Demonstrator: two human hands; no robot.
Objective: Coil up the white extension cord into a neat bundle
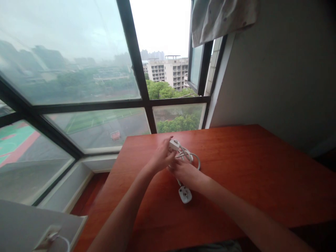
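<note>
A white power strip with a coiled white cord is on the reddish-brown wooden table. My left hand is closed around the strip, thumb on the near side. Just in front of it, my right hand reaches in from the right, and its fingers meet the cord and the left hand's thumb. What those right fingers grip is hidden. The cord's white plug lies on the tabletop below my right hand, its pins facing up.
Beyond the table stand dark-framed windows, one pane swung open. A pale curtain hangs at the upper right beside a grey wall. At the lower left, a wall socket has a white cable plugged in.
</note>
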